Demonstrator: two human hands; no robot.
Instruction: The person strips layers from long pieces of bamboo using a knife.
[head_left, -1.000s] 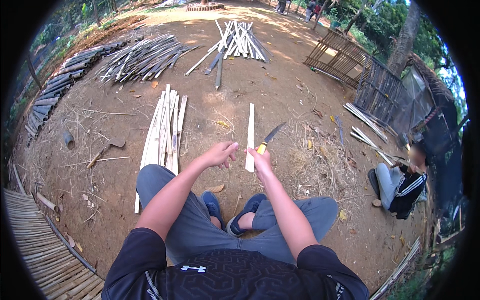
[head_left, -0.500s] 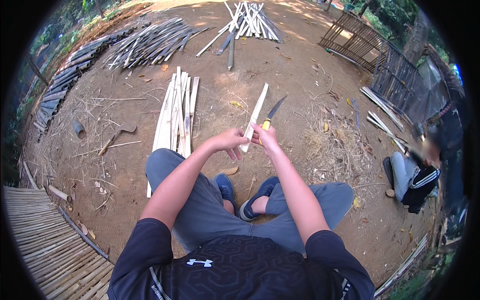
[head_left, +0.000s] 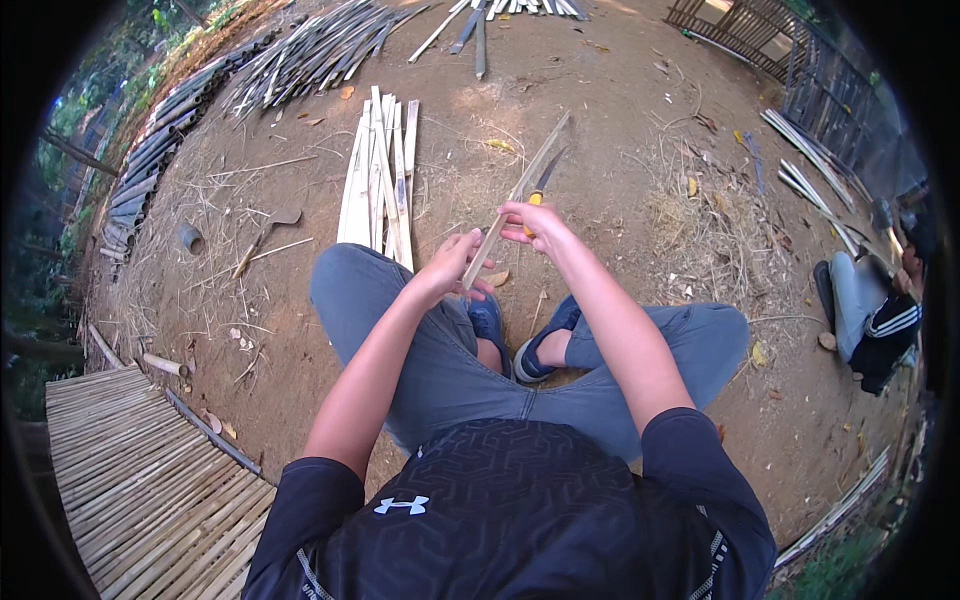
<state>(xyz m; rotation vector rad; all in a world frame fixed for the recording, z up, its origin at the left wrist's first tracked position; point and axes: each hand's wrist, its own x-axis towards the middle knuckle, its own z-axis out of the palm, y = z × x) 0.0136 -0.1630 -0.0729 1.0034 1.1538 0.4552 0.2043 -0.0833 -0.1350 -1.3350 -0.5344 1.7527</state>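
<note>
While the left hand (head_left: 447, 268) is gripping the bamboo strip (head_left: 515, 197) at its lower end above the knees, the right hand (head_left: 532, 222) is closing around a yellow-handled knife (head_left: 541, 182); the strip looks light, stiff, splintery.

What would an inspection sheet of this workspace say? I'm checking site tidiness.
Surface: bare dirt ground, strewn with straw.
Job's things: bamboo strip and yellow-handled knife.
Clutter: strip pile, cut pole stacks, pipe piece.
Hands: left hand grips strip's lower end; right hand holds knife against it.
Cables: nothing seen.
Surroundings: slatted platform, fence panels, seated person.
</note>
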